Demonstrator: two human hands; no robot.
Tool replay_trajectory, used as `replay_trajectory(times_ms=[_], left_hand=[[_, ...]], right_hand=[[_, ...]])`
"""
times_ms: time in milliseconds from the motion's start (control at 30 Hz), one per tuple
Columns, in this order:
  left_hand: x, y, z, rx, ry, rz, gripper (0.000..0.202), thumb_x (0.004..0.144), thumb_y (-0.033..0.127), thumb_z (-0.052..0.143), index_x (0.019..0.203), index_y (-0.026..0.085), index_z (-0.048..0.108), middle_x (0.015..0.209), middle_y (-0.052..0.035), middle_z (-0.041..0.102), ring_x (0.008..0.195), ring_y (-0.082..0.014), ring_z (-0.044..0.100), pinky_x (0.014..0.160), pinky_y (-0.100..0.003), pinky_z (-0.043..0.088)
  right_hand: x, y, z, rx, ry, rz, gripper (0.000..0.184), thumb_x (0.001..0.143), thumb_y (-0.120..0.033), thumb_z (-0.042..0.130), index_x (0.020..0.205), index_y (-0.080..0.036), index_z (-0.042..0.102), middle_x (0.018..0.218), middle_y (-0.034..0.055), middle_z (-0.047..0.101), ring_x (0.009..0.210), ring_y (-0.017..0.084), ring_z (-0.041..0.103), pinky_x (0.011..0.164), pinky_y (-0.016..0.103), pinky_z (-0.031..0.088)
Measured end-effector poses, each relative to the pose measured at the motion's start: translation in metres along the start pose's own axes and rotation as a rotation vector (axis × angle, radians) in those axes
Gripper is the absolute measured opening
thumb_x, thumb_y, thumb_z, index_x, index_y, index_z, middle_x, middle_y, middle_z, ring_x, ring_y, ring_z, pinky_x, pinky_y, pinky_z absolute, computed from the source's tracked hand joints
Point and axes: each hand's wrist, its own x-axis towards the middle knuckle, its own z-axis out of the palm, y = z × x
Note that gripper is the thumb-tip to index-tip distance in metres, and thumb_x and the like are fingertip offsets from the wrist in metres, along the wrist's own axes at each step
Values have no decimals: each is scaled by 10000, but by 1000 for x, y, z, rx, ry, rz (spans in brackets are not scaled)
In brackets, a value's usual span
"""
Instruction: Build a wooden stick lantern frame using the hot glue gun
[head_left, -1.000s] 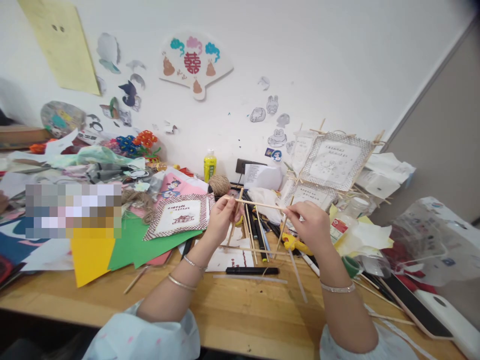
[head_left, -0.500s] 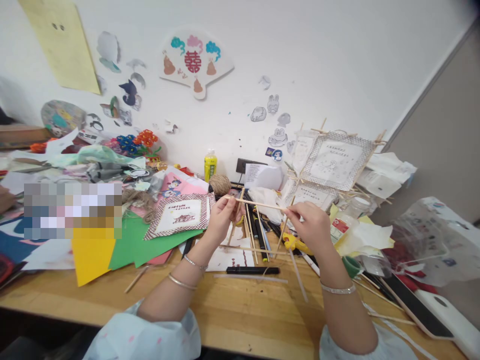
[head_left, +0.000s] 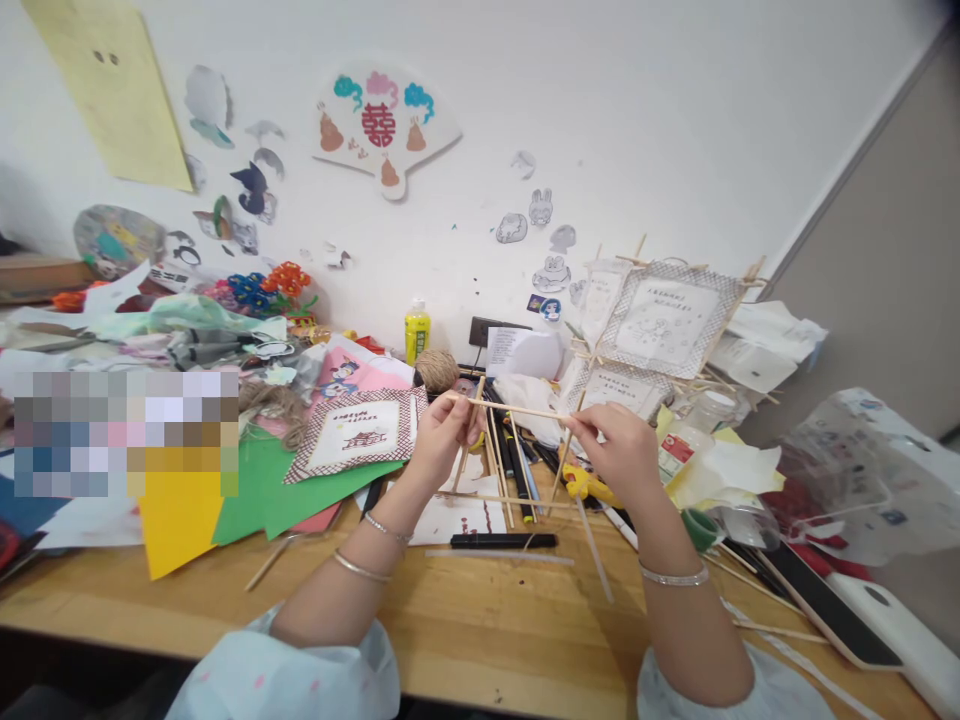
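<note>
Cluttered wooden table [head_left: 487, 620], white wall behind. Above its middle a thin stick frame [head_left: 517, 409] is held: one end is pinched by the left hand [head_left: 442, 432], the other by the right hand [head_left: 626, 450]. Just behind are seen a twine ball [head_left: 437, 368] and a yellow bottle [head_left: 418, 330].

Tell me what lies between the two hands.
In the head view, a thin wooden stick bridges the gap, pinched by the left hand and right hand. Under it, black pens lie on the table.
</note>
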Motion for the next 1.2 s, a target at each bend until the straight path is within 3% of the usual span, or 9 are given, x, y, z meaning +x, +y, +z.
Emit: replay_trajectory(times_ms=[1200], left_hand=[[1,3,-4,11,-31,-13,329,778,443,601,662,164,470,603,-9,623,412,-71,482,388,-186,336]], right_hand=[[1,-5,-1,-64,19,-9,249,869,-303,513,652,-200,581,586,12,598,599,151,512,586,269,335]])
